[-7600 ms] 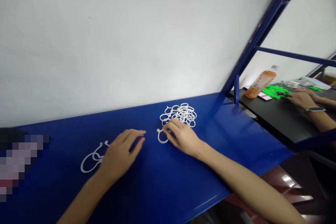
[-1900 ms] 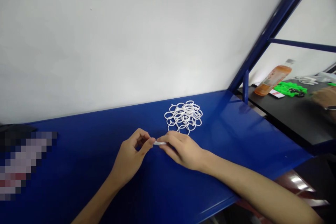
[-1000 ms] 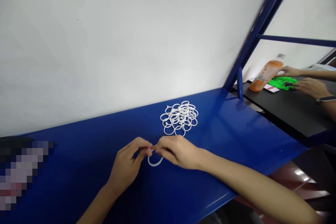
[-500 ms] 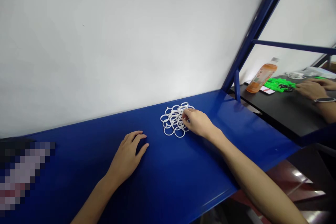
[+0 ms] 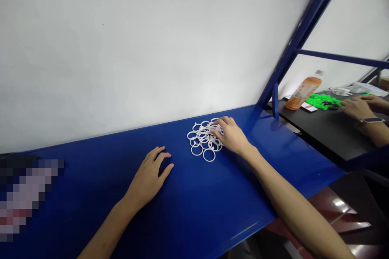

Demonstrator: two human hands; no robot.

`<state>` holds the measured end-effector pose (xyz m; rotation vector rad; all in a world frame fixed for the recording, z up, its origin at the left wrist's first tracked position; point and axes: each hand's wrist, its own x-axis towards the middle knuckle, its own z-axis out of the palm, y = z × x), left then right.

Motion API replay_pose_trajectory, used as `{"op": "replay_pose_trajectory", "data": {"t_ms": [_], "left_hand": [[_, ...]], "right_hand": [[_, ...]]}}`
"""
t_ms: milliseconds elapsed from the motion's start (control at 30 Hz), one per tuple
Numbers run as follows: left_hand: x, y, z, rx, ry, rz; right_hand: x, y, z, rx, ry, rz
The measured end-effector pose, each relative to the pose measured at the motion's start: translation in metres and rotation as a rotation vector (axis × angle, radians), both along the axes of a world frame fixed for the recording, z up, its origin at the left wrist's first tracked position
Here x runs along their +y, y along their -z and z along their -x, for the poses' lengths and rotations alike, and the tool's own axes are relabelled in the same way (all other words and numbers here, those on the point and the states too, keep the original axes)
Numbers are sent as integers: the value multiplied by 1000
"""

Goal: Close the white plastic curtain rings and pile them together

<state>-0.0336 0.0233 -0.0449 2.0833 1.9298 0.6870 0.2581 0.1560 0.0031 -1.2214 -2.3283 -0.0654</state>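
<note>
Several white plastic rings (image 5: 203, 135), each with what looks like a small knob, lie in an overlapping pile on the blue shelf surface (image 5: 182, 202). My right hand (image 5: 232, 136) is at the pile's right side, thumb and fingers apart over the rings, and it covers part of them. Whether a fingertip presses on a ring is hard to see. To the left of the pile, my left hand (image 5: 146, 180) hovers or rests just above the blue surface with its fingers spread, holding nothing and apart from the rings.
A white wall (image 5: 152, 48) rises behind the shelf, and a blue metal frame (image 5: 276, 77) stands at right. Beyond it, another person's hands (image 5: 358, 109) are by green pieces (image 5: 323, 101) and an orange drink bottle (image 5: 305, 91) on a black table (image 5: 316, 127). A pixelated object (image 5: 30, 194) lies left.
My right hand's fingers have spread from a pinch and shifted slightly up and right over the pile. My left hand stays nearly in place. The camera view has shifted slightly.
</note>
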Motion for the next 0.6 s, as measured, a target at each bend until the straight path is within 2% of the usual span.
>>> {"op": "replay_pose_trajectory", "data": {"t_ms": [100,233,367,533,600], "left_hand": [[0,-1,0,1,-4,35],[1,0,1,9,-7,22],[1,2,1,24,-3,4],[2,1,1,40,-8,22],[2,1,1,42,-8,16]], "right_hand": [[5,12,5,-20,-55,-2],[7,21,8,-167,-49,167],[-4,18,10,-230,37,276],[-18,15,22,-241,-105,280],[-15,18,24,-236,-106,267]]}}
